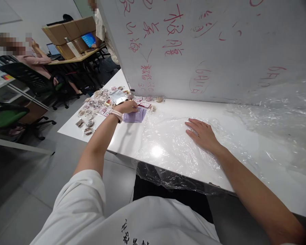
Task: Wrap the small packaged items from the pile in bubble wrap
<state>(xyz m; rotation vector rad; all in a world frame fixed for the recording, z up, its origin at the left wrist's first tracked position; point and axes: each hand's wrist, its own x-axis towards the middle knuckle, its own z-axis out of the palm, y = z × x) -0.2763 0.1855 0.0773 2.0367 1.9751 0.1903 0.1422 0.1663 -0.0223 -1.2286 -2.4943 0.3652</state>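
The left hand curls half-closed over the purple packets, its grip impossible to tell, wrapped pieces scattered at its nine o'clock! Across at the packets' three o'clock, the right hand stretches flat, fingers extended, gripping nothing, on clear plastic!

Whiteboard, red "6月11日" (partly circled)

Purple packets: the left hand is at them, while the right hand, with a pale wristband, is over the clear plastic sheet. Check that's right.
Wrong wrist: the head view shows the pale wristband on the left one. The left hand is at the purple packets, and the right hand over the clear plastic sheet.
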